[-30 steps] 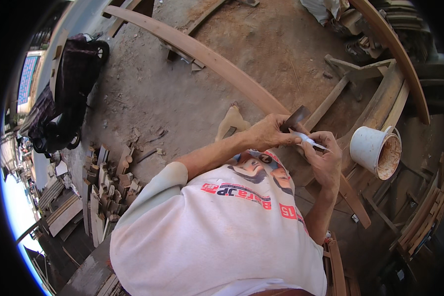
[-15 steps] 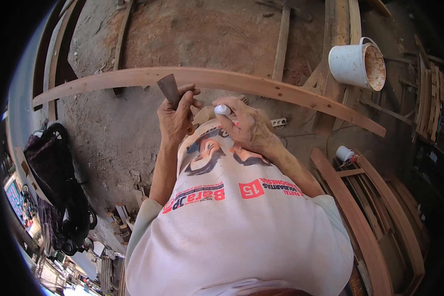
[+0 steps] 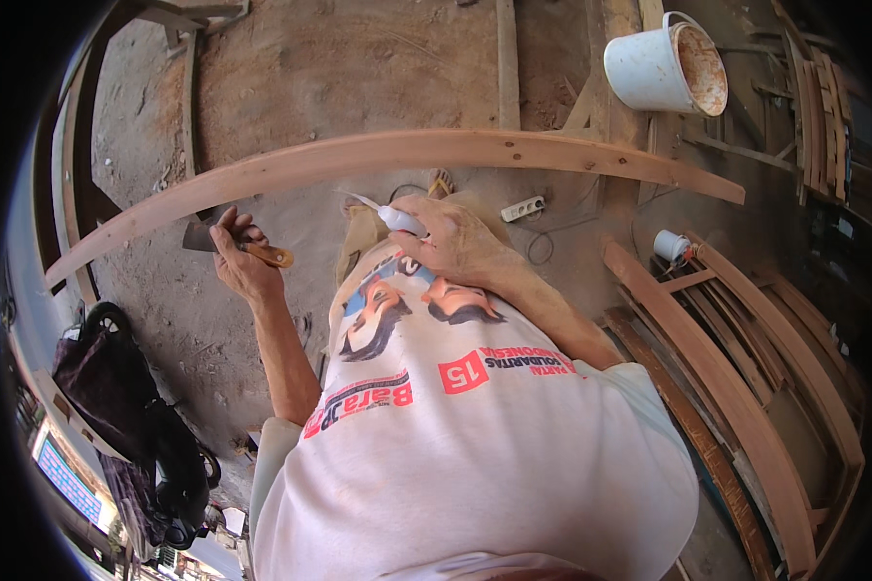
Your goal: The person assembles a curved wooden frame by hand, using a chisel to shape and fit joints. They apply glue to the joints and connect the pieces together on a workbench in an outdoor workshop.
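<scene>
Sunlit packed-earth workshop floor [image 3: 358, 68] lying underneath, with a long curved pale wooden plank [image 3: 407, 153] spanning the view from lower left to upper right. Standing behind it, a white plastic bucket with a rust-stained inside [image 3: 664, 68]; lying near the feet, a white power strip [image 3: 521, 208]; stacking up on the right, more curved reddish timber pieces [image 3: 746, 387].

Compared with half a second ago, spreading apart: left hand [image 3: 242, 261] now swinging out leftward along the plank instead of sitting just beside the right. Probably meaning the two tools are now being worked at separate spots on the wood rather than together.

Left hand closing fully in a fist around the wooden handle of a flat dark-bladed metal scraper [image 3: 202, 237], blade tucking against the plank's lower edge. Right hand [image 3: 455, 242] curling firmly around a small white squeeze bottle with a thin pointed nozzle [image 3: 397, 218], nozzle aiming left, hovering just below the plank's middle, apparently not touching it.
</scene>
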`<state>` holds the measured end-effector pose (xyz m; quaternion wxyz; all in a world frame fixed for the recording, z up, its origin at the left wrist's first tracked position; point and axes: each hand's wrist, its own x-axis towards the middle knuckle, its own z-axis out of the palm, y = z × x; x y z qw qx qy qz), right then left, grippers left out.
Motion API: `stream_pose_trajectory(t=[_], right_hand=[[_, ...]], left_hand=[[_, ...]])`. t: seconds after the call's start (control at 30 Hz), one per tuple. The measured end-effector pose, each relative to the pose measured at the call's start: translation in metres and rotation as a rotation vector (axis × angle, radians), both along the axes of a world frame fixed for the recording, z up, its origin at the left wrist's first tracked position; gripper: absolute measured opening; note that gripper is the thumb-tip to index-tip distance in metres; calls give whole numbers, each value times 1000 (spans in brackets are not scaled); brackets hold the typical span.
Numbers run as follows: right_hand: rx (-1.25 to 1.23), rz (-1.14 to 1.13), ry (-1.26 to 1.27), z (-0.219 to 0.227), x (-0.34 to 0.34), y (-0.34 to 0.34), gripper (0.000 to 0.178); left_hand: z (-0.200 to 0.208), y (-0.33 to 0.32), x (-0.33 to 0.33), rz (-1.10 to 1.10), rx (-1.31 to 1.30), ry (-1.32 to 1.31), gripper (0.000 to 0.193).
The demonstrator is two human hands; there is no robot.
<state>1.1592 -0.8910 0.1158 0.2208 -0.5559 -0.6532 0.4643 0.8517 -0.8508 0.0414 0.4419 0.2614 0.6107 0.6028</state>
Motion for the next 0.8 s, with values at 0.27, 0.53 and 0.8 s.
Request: stream_pose_trajectory(t=[0.27,0.53,0.8], right_hand=[[99,36,94,-14,46,5,35],[155,65,123,-14,58,27,28],[131,-85,98,-14,27,66,26]], left_hand=[[-113,-111,15,127,-393,133,56],[-182,-293,0,-291,-1081,451,66],[-182,-282,0,112,-927,-135,63]])
